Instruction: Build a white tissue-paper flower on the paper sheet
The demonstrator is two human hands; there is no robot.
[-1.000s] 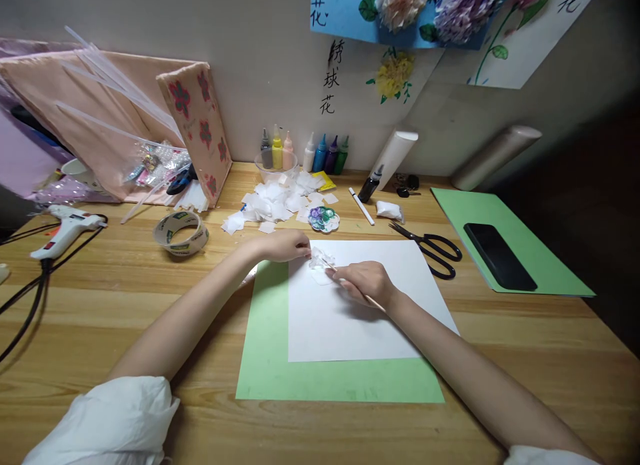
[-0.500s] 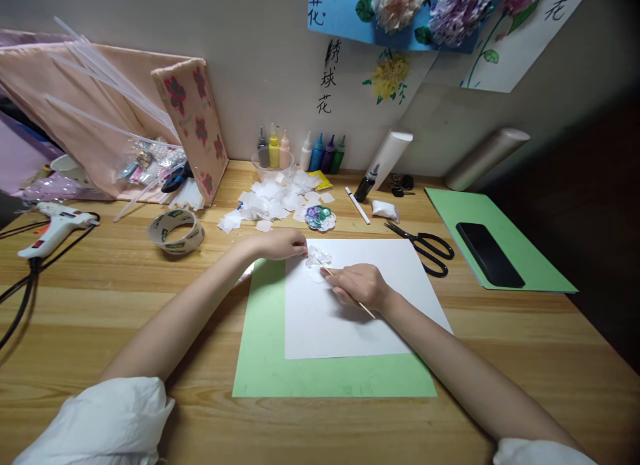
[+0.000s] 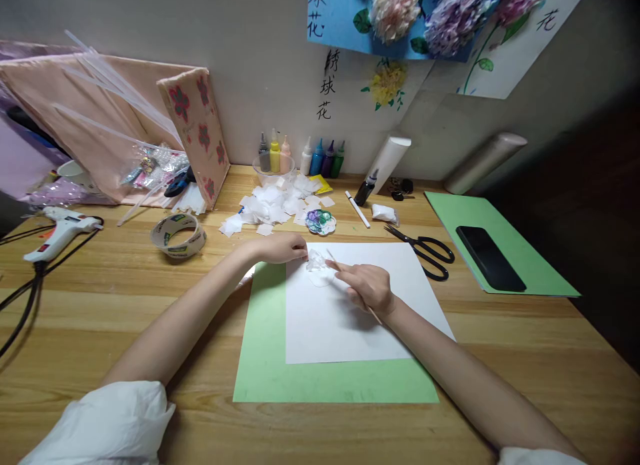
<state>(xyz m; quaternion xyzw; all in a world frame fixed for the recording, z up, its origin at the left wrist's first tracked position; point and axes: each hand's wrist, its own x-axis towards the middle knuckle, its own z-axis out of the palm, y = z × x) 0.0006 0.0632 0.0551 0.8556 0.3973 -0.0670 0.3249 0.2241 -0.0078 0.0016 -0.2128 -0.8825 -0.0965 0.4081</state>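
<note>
A white sheet (image 3: 350, 318) lies on a green sheet (image 3: 265, 372) on the wooden desk. Near the white sheet's top left corner sits a small crumpled clump of white tissue (image 3: 316, 260). My left hand (image 3: 283, 246) pinches the clump's left edge with closed fingers. My right hand (image 3: 366, 285) grips a thin wooden stick (image 3: 332, 259) like a pen, its tip up beside the clump.
Behind the hands lie a heap of white tissue squares (image 3: 273, 204), a small paint palette (image 3: 320, 220), paint bottles (image 3: 300, 157), a white marker (image 3: 357, 208) and black scissors (image 3: 425, 252). A tape roll (image 3: 179, 235) and glue gun (image 3: 57, 226) lie left; a phone (image 3: 490, 257) right.
The right hand has turned slightly and lifted the stick's tip away from the clump toward the upper right. The left hand keeps its pinch on the tissue.
</note>
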